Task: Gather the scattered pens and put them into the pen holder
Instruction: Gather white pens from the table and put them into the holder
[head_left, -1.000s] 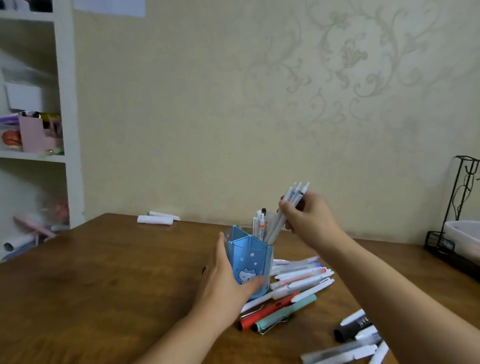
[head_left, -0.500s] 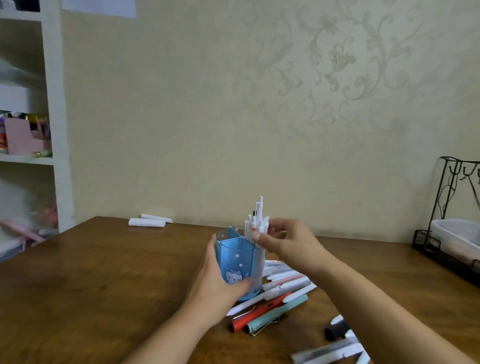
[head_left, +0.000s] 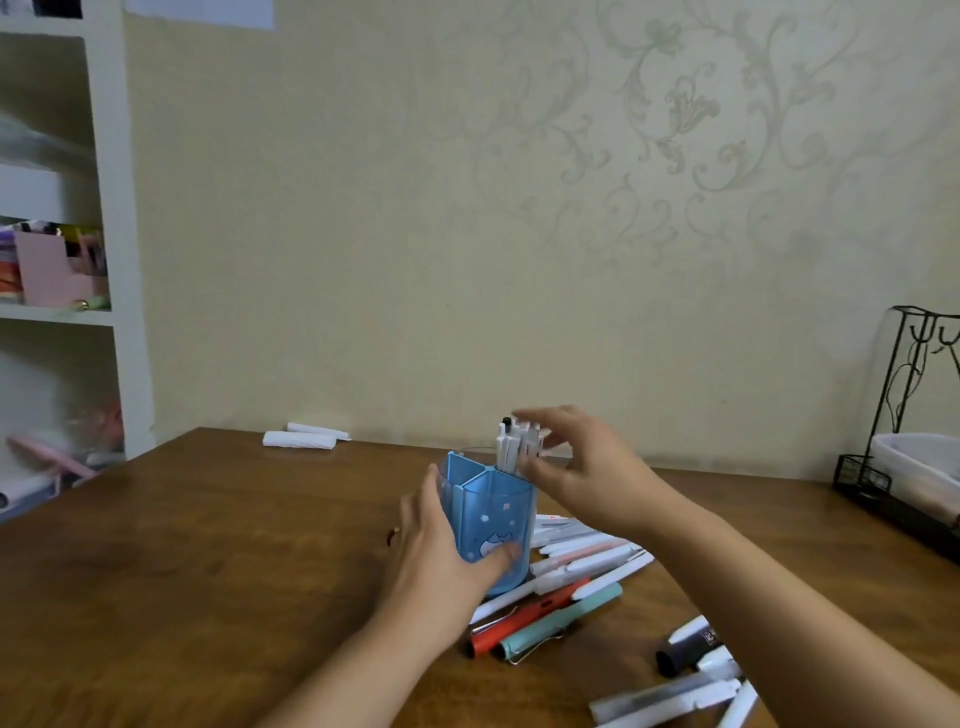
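A blue pen holder (head_left: 496, 512) with a cat print stands on the wooden table (head_left: 208, 571). My left hand (head_left: 441, 561) grips its left side, thumb across the front. Several white pens (head_left: 511, 447) stand upright in its back compartment. My right hand (head_left: 582, 473) hovers beside and over their tops, fingers spread and loose, holding nothing. Right of the holder lies a pile of white pens (head_left: 587, 558), with a red pen (head_left: 524, 621) and a teal pen (head_left: 563, 621) in front. A black marker (head_left: 685, 649) and more white pens (head_left: 670, 701) lie near my right forearm.
Two white paper rolls (head_left: 298, 439) lie at the table's far edge by the wall. A black wire rack (head_left: 904, 415) with a white tub (head_left: 919, 467) stands at the right edge. A white shelf unit (head_left: 114, 260) rises at the left.
My right hand lowered a bunch of white pens into the holder and let go of them; its fingers have spread. My left hand kept its grip on the holder.
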